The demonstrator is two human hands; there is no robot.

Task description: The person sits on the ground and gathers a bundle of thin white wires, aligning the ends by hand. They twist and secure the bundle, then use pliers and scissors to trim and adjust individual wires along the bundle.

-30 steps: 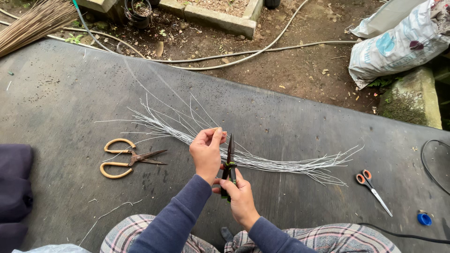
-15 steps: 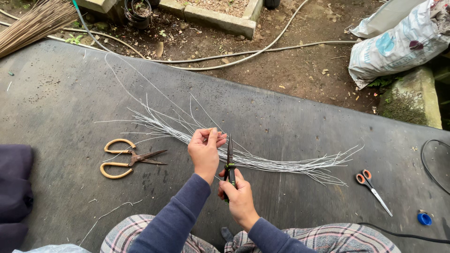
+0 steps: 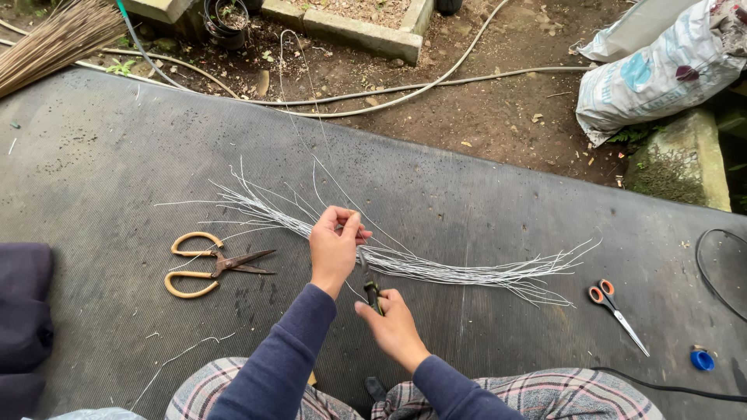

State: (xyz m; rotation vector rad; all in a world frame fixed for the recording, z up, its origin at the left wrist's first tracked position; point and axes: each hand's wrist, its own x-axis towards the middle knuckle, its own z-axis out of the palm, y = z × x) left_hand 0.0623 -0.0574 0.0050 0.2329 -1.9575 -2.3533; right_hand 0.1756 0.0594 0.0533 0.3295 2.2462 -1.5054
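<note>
**On the mat, wire in one hand, tool in the other**

Far left on the grey mat (image 3: 117, 155) lie my tan-handled shears (image 3: 210, 264), blades pointing right, well apart from my hands. Next, my left hand (image 3: 334, 245) is curled shut, thumb and fingers pinching one thin wire (image 3: 315, 132) that rises away toward the dirt. Just below and right, my right hand (image 3: 393, 323) is closed around the dark handle of a tool (image 3: 372, 294), its tip pointing up toward my left hand. Behind both hands the bundle of pale wires (image 3: 436, 268) stretches across the mat. Farther right rest the orange scissors (image 3: 615, 311), then a blue cap (image 3: 702, 359).
</note>
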